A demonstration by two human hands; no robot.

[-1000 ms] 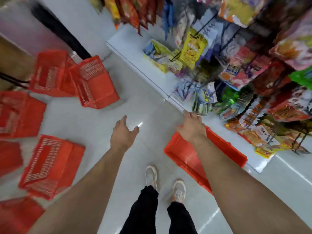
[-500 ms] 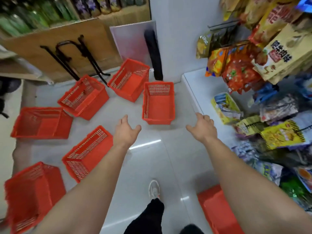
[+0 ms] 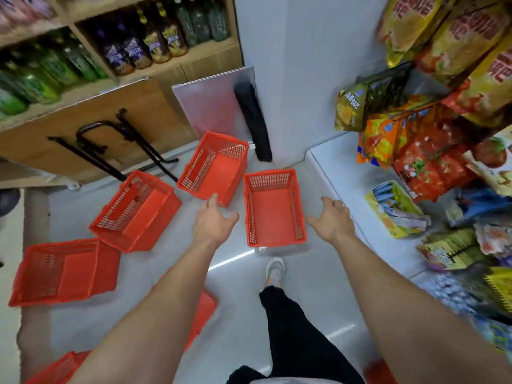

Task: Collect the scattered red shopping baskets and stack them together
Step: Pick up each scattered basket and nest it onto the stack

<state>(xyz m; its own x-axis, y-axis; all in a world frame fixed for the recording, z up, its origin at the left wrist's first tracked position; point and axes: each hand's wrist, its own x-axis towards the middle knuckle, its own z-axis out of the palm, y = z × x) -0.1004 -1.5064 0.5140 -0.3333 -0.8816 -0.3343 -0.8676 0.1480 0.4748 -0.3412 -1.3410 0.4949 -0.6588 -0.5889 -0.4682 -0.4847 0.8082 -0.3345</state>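
Observation:
Several red shopping baskets lie scattered on the pale floor. One upright basket (image 3: 274, 209) sits straight ahead between my hands. My left hand (image 3: 213, 220) hovers open just left of its rim, and my right hand (image 3: 332, 220) hovers open just right of it; neither touches it. A second basket (image 3: 219, 167) lies tilted behind my left hand. A third basket (image 3: 138, 209) and a fourth basket (image 3: 63, 270) rest further left. Another basket (image 3: 205, 311) is mostly hidden under my left forearm, and red corners show at the bottom edge.
A white shelf base (image 3: 360, 178) with hanging snack bags (image 3: 415, 151) runs along the right. A wooden drinks shelf (image 3: 110, 112) and black metal folding legs (image 3: 119, 145) stand at the back left. A grey panel (image 3: 210, 106) leans on the white pillar. My foot (image 3: 274, 270) is just behind the centre basket.
I have stepped forward, and the view tilted up. The centre basket is now close between my hands, which have spread to either side of it. The basket behind me has dropped out of view.

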